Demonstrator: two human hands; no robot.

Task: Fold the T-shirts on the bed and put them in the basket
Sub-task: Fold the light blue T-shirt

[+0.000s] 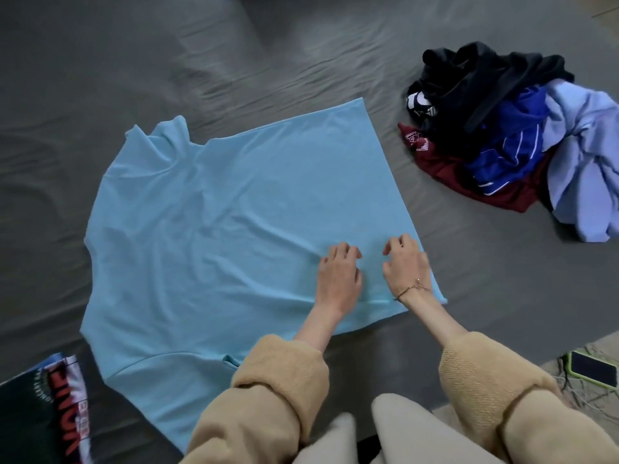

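Down at the bottom edge of the frame stuff gets cut off: a folded printed T-shirt (50, 410) with red lettering sits at the lower left, only partly in view and too cropped to read. Lower right there's a phone in a green case (592, 367), also clipped by the frame. No basket visible anywhere in this shot.

Main thing is the light blue T-shirt (214, 229), spread flat on the grey bed sheet (100, 78), collar end toward the left, hem toward the right. Its near sleeve is partly covered by the person's tan sleeve (268, 396), so that corner is hard to make out.

Both hands rest on the shirt close to the hem. Left hand (338, 274) is palm down with fingers bent at the tips, touching the fabric, not really gripping anything. Right hand (405, 266), with a thin bracelet at the wrist, is the same, just beside the hem edge.

Off to the right, well apart from the blue shirt, is a heap of unfolded clothes (516, 135): black, maroon, royal blue, pale lavender, running off the right edge. Plenty of bare sheet beyond and left of the shirt.
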